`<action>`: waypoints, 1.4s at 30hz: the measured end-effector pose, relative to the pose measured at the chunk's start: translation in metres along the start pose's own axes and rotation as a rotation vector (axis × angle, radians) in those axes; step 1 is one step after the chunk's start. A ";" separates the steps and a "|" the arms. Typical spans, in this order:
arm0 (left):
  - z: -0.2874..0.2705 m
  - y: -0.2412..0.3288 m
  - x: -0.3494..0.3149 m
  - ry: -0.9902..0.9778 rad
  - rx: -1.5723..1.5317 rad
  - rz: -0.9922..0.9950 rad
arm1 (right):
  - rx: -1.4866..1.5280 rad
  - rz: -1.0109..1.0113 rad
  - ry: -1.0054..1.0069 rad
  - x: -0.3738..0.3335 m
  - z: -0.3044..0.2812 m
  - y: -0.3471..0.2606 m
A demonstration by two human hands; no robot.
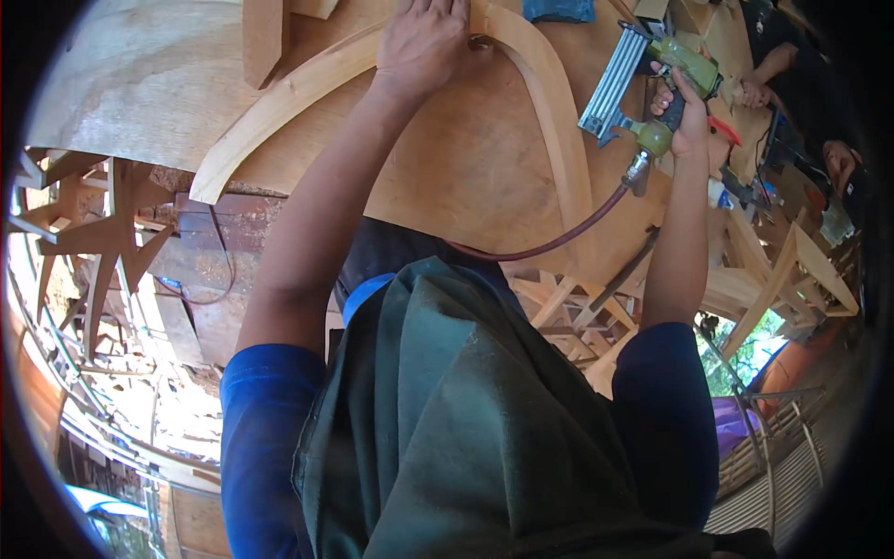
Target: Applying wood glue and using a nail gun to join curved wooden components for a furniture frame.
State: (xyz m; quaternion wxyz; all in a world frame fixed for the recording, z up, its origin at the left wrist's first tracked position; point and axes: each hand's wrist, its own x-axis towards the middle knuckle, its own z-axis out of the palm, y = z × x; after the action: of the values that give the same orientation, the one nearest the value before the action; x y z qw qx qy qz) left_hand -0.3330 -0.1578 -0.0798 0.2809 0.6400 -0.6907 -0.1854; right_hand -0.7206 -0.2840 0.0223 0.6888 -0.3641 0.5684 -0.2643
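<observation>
Two curved wooden pieces meet end to end in an arch near the top, the left one (289,107) and the right one (553,102). My left hand (426,45) lies across the arch close to where they meet, fingers stretched out and partly cut off by the upper edge. Off to the right, my right hand (687,116) is wrapped round the grip of a green air nail gun (684,63) with a silver magazine. A dark red air hose (559,244) runs from the gun back toward my body. The gun is held apart from the arch.
The arch rests on a plywood worktop (447,177). A wooden board (265,42) and a blue block (559,9) lie at the far side. Cut wooden frames (102,224) stand at the left. Another person's hands (754,93) are at the far right, beside tools and scraps.
</observation>
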 end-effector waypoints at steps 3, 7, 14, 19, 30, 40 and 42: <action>-0.008 0.012 0.002 -0.028 0.056 -0.039 | 0.097 0.041 0.001 0.019 -0.039 0.020; 0.026 -0.031 -0.007 0.104 0.200 0.143 | -0.223 -0.032 0.398 0.006 0.029 0.016; 0.000 0.010 0.007 0.015 0.154 -0.019 | -1.160 -0.825 0.457 -0.012 0.167 0.077; 0.015 -0.008 0.003 0.027 0.138 -0.045 | -1.131 -0.830 0.280 0.014 0.193 0.106; 0.039 -0.038 -0.003 0.363 -0.074 0.338 | -1.182 -0.842 0.200 0.029 0.183 0.111; 0.021 -0.017 0.004 0.183 0.190 0.195 | -1.094 -0.983 -0.057 0.048 0.166 0.098; 0.015 -0.008 0.007 0.121 0.120 0.078 | -1.142 -0.966 -0.032 0.045 0.168 0.096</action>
State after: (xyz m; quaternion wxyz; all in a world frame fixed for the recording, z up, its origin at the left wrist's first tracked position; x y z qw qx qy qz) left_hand -0.3366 -0.1668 -0.0951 0.2903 0.6383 -0.7068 -0.0935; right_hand -0.5523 -0.2281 -0.0660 0.2081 -0.8780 0.3839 -0.1959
